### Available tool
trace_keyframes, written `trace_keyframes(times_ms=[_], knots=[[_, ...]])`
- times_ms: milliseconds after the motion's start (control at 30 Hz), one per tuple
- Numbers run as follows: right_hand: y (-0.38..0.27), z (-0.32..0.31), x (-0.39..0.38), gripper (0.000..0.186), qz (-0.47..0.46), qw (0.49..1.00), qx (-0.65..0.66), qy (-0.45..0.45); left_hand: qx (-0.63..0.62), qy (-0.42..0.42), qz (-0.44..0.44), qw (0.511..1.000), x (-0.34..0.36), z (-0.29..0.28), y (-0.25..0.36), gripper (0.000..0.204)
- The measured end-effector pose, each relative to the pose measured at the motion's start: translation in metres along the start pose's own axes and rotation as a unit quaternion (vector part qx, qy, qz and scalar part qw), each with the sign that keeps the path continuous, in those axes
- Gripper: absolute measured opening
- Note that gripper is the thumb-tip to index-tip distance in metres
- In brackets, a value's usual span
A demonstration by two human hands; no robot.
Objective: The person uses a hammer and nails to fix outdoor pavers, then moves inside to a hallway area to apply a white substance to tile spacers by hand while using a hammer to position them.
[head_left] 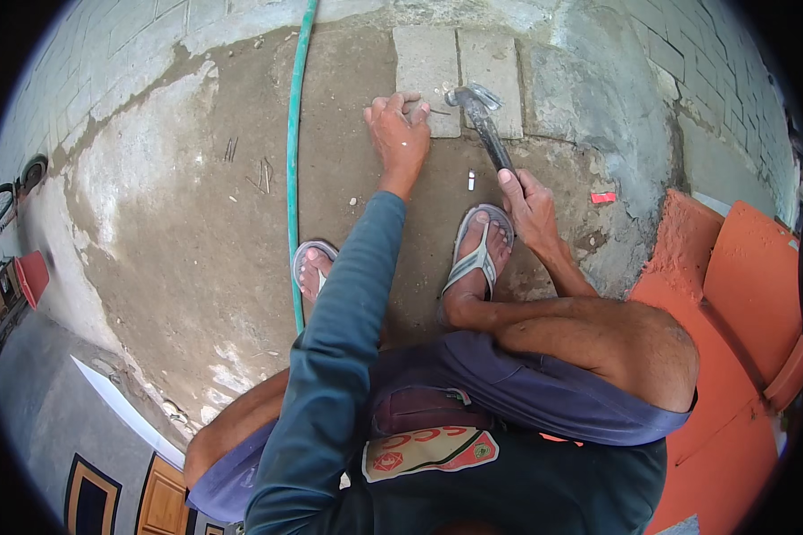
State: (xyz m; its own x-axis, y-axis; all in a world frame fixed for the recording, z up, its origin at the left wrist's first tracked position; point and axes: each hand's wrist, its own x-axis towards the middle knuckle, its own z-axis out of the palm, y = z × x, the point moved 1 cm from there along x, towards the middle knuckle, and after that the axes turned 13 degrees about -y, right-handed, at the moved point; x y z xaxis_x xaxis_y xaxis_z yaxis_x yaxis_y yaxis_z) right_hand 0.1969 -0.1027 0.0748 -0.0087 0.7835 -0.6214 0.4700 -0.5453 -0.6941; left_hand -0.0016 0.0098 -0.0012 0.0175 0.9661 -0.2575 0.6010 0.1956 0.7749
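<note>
With our right hand (532,212) we are gripping the low end of the claw hammer (488,134), fingers closed around its dark handle. Its head is sitting over the gray slabs (426,58); we cannot tell if they are touching. With our left hand (401,135) we are pinching what looks like a thin nail (440,112) above one slab. We are guessing the hammer is stiff and heavy on top, so low holding is best. The nail is looking light, stiff and slippery, so we are favoring its sides. Our shirt patch (433,450) is showing big printed letters.
</note>
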Motion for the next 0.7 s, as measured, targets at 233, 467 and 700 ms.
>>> trace_keyframes(times_ms=[233,467,700], knots=[[-0.01,0.005,-0.011,0.045,-0.054,0.996,-0.06,0.025,0.017,0.033,-0.027,0.999,-0.007,-0.001,0.006,0.02],[-0.01,-0.001,-0.006,0.044,-0.04,0.997,-0.069,0.026,0.016,0.034,-0.021,0.999,-0.001,-0.001,0.008,0.019],[-0.014,-0.003,0.0,0.041,0.03,0.993,-0.114,-0.032,0.01,0.037,-0.015,0.999,0.001,0.0,0.006,0.018]])
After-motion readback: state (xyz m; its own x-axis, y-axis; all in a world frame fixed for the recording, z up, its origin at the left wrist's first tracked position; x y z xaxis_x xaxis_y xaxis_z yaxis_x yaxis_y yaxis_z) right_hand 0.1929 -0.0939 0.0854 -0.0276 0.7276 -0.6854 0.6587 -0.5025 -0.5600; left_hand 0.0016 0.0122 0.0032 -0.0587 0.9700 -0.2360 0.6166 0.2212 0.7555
